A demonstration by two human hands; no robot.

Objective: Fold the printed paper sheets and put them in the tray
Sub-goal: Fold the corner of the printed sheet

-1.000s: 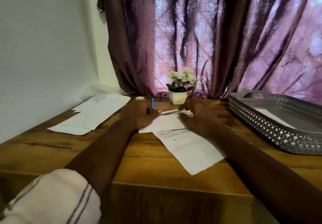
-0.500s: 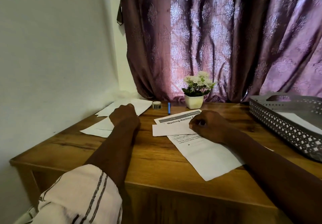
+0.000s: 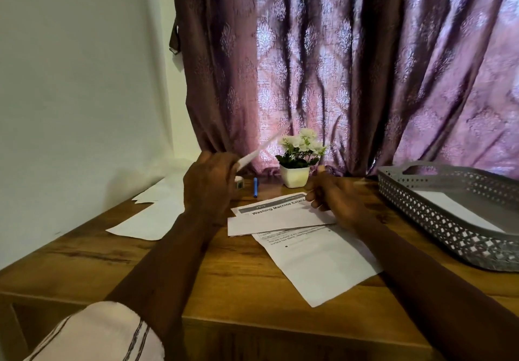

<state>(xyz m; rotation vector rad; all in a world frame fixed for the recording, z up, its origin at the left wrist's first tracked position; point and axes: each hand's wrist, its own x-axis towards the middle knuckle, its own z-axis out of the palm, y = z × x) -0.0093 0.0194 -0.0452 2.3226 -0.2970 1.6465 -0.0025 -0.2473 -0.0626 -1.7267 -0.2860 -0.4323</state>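
My left hand (image 3: 210,183) is raised above the table and pinches a white sheet (image 3: 258,150), which is blurred, seen edge-on, and slants up toward the plant. My right hand (image 3: 334,197) hovers with loosely curled fingers and thumb up over the far right corner of a folded printed sheet (image 3: 280,217) headed "Washing Machine". Another printed sheet (image 3: 317,262) lies under it and reaches toward the near table edge. More white sheets (image 3: 151,214) lie at the left. The grey perforated tray (image 3: 438,220) stands at the right with white paper (image 3: 455,209) inside.
A white pot of flowers (image 3: 295,175), a blue pen (image 3: 255,188) and a small round object (image 3: 239,184) sit at the back of the wooden table (image 3: 224,282). A purple curtain hangs behind, and a white wall stands close on the left.
My left hand went from the middle to the left stack and has come up holding a sheet. My right hand has lifted from pressing the folded sheet as a fist.
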